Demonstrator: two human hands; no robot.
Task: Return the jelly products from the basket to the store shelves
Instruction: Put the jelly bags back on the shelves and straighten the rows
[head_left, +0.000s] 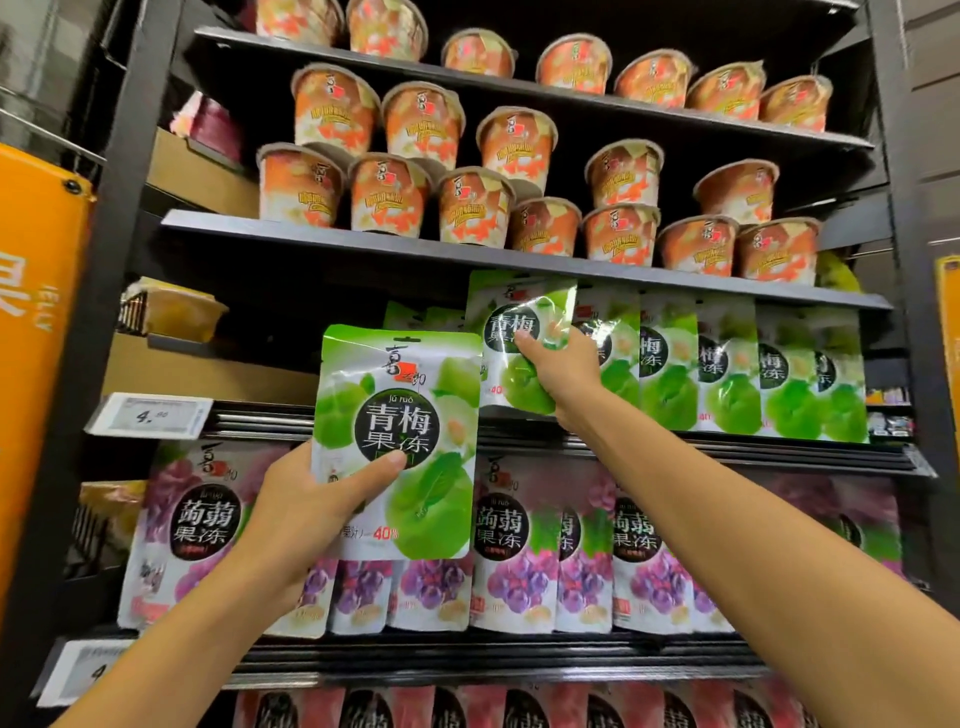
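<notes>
At the centre left of the frame, we are holding a green plum jelly pouch (400, 415) upright in our left grip (306, 499), in front of the shelves. The thumb is lying across the pouch's front near its lower left corner and the fingers are curling behind it, so the grip is pinching the pouch. Its lower edge is overlapping the purple jelly pouches (524, 551), which are standing in a row on the lower shelf behind it.

Just right of centre, our right grip (563, 374) is reaching up to the middle shelf (727, 451) and closing thumb and fingers on a second green pouch (514, 317). This pouch is standing at the left end of the row of green pouches (727, 374) and overlapping its neighbour. We cannot tell whether its base is resting on the shelf.

Across the upper half, orange jelly cups (470, 208) are sitting stacked on two higher shelves. An orange sign (36, 312) is filling the left edge, and a price tag (150, 414) is showing on the shelf rail near it. Along the bottom edge, red pouches (410, 709) are peeking up.
</notes>
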